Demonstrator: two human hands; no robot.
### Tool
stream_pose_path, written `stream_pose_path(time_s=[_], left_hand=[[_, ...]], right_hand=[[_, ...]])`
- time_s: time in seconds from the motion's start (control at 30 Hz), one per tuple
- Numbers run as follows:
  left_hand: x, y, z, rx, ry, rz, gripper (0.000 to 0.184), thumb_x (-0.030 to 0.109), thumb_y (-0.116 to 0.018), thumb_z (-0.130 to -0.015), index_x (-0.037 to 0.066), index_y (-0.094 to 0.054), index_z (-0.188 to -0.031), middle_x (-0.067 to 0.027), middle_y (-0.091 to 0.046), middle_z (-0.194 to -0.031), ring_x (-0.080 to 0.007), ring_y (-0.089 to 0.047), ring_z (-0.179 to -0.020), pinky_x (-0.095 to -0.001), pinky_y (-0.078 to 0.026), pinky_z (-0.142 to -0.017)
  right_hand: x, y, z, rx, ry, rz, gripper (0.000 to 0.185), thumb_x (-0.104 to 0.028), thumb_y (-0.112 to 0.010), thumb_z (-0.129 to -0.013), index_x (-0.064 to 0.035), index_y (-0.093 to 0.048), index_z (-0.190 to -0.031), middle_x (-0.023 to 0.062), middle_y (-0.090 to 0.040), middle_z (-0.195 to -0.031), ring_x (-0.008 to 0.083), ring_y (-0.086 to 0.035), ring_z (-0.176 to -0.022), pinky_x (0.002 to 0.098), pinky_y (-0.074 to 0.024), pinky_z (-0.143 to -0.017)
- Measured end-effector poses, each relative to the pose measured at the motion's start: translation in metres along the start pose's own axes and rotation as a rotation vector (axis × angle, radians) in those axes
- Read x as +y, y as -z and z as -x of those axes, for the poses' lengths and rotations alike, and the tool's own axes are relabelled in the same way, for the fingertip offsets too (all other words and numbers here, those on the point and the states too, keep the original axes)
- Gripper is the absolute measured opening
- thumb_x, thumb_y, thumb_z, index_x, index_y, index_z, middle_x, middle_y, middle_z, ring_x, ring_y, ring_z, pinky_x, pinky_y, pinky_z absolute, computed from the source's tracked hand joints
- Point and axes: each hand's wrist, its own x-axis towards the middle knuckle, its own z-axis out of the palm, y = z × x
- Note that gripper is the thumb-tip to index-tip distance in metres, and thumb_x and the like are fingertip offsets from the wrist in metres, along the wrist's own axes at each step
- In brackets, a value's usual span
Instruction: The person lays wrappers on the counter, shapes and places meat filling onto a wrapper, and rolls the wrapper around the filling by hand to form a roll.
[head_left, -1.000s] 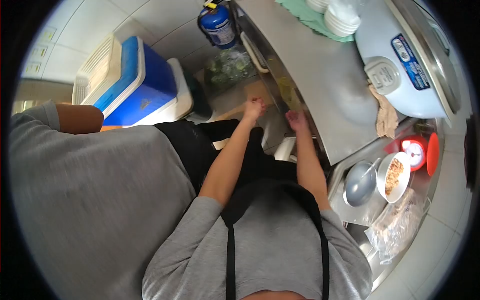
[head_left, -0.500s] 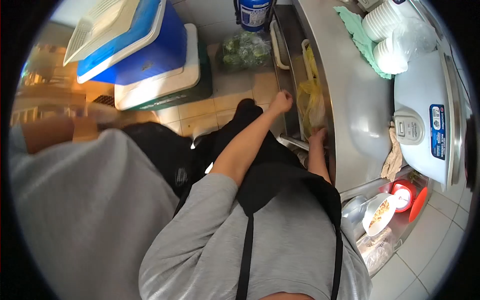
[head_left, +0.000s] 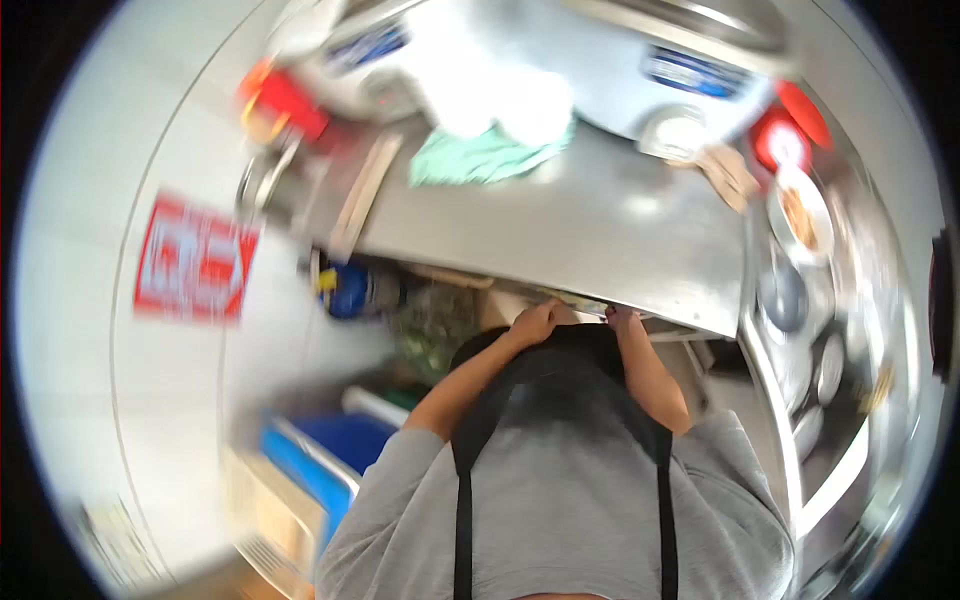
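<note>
Under the front edge of the steel counter (head_left: 560, 235), both of my hands are close together in front of my black apron (head_left: 560, 385). My left hand (head_left: 535, 322) is closed, knuckles up, at the counter's lip. To its right, my right hand (head_left: 622, 318) is also closed, its fingertips partly hidden below the edge. Between them shows a narrow strip of the drawer opening (head_left: 580, 302), with a little yellowish material in it. What the fingers grip, if anything, is hidden.
A green cloth (head_left: 490, 157) and a beige cloth (head_left: 727, 177) lie on the counter by a large pale cooker (head_left: 610, 85). At right are a white bowl of food (head_left: 800, 218) and a red scale (head_left: 780, 140). A blue cooler (head_left: 345, 445) stands at left, near bagged greens (head_left: 435, 325).
My view has swung round to face the counter. The drawer with the yellow bag, wide open before, now shows only a thin gap. My hands have come closer together; the other person is out of view.
</note>
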Motion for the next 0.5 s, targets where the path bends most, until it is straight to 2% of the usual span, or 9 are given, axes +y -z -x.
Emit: stream_pose_path(time_s=[0.1, 0.13, 0.17, 0.2, 0.23, 0.27, 0.3, 0.37, 0.5], left_hand=[[0.009, 0.006, -0.012, 0.171, -0.209, -0.303, 0.042, 0.021, -0.054, -0.084, 0.000, -0.047, -0.119, -0.0242, -0.057, -0.107, -0.0408, -0.055, -0.097, -0.0468, -0.045, -0.083], [0.010, 0.012, -0.031, 0.183, -0.322, -0.457, 0.040, 0.021, -0.055, -0.083, 0.000, -0.050, -0.117, -0.0237, -0.057, -0.107, -0.0406, -0.055, -0.097, -0.0476, -0.045, -0.083], [0.010, 0.009, -0.039, 0.190, -0.430, -0.587, 0.039, 0.021, -0.057, -0.081, -0.001, -0.052, -0.114, -0.0233, -0.057, -0.107, -0.0404, -0.055, -0.097, -0.0483, -0.045, -0.083], [0.015, 0.007, -0.045, 0.100, -0.388, -0.654, 0.037, 0.021, -0.060, -0.078, 0.001, -0.057, -0.109, -0.0223, -0.057, -0.108, -0.0406, -0.055, -0.097, -0.0491, -0.044, -0.083], [0.008, 0.005, -0.061, 0.009, -0.270, -0.736, 0.036, 0.021, -0.063, -0.076, 0.003, -0.059, -0.106, -0.0213, -0.059, -0.105, -0.0397, -0.056, -0.095, -0.0488, -0.045, -0.082], [0.004, 0.006, -0.067, -0.012, -0.241, -0.748, 0.031, 0.022, -0.063, -0.075, 0.004, -0.062, -0.101, -0.0214, -0.061, -0.097, -0.0403, -0.058, -0.088, -0.0499, -0.046, -0.078], [-0.015, 0.001, -0.078, 0.134, -0.252, -0.796, 0.033, 0.033, -0.062, -0.079, 0.002, -0.062, -0.092, -0.0190, -0.063, -0.088, -0.0357, -0.061, -0.083, -0.0472, -0.048, -0.074], [-0.027, 0.017, -0.092, 0.303, -0.568, -0.563, 0.034, 0.030, -0.056, -0.084, 0.002, -0.060, -0.101, -0.0232, -0.063, -0.091, -0.0414, -0.060, -0.082, -0.0469, -0.049, -0.074], [-0.053, 0.033, -0.109, 0.440, -0.608, -0.538, 0.042, 0.031, -0.044, -0.092, -0.005, -0.059, -0.106, -0.0266, -0.058, -0.108, -0.0400, -0.057, -0.096, -0.0419, -0.046, -0.084]], right_hand=[[0.011, 0.003, 0.026, 0.103, 0.080, -0.085, 0.021, -0.025, -0.057, -0.087, -0.0112, -0.059, -0.104, 0.0089, -0.062, -0.080, 0.0107, -0.042, -0.042, 0.0265, -0.0352, -0.038], [-0.009, -0.007, 0.068, 0.116, 0.076, -0.086, 0.013, -0.020, -0.052, -0.089, -0.0093, -0.059, -0.090, 0.0058, -0.058, -0.067, 0.0072, -0.034, -0.039, 0.0217, -0.0250, -0.032], [0.011, 0.002, 0.056, 0.122, 0.065, -0.093, 0.018, -0.022, -0.056, -0.088, -0.0106, -0.061, -0.101, 0.0057, -0.061, -0.069, 0.0069, -0.033, -0.036, 0.0244, -0.0274, -0.032], [0.014, -0.006, 0.077, 0.153, 0.068, -0.032, 0.028, -0.023, -0.058, -0.086, -0.0092, -0.056, -0.111, 0.0087, -0.062, -0.089, 0.0120, -0.050, -0.059, 0.0277, -0.0434, -0.049], [0.016, -0.022, 0.090, 0.220, 0.033, -0.120, 0.061, -0.029, -0.063, -0.084, -0.0126, -0.035, -0.135, 0.0121, -0.053, -0.119, 0.0238, -0.053, -0.100, 0.0411, -0.0466, -0.078], [0.021, -0.028, 0.098, 0.198, 0.033, -0.239, 0.085, -0.035, -0.067, -0.081, -0.0167, -0.012, -0.144, 0.0124, -0.038, -0.136, 0.0298, -0.032, -0.127, 0.0492, -0.0359, -0.095], [0.037, -0.036, 0.097, 0.128, 0.025, -0.312, 0.093, -0.035, -0.069, -0.079, -0.0166, -0.005, -0.144, 0.0139, -0.035, -0.139, 0.0313, -0.031, -0.129, 0.0504, -0.0363, -0.094], [0.059, -0.049, 0.079, -0.015, -0.063, -0.279, 0.069, -0.026, -0.068, -0.080, -0.0113, -0.028, -0.135, 0.0131, -0.054, -0.117, 0.0248, -0.049, -0.112, 0.0448, -0.0419, -0.088], [0.045, -0.037, 0.089, -0.097, 0.496, -0.866, 0.024, -0.008, -0.058, -0.084, -0.0073, -0.051, -0.107, 0.0026, -0.059, -0.082, 0.0127, -0.057, -0.069, 0.0234, -0.0457, -0.056]])
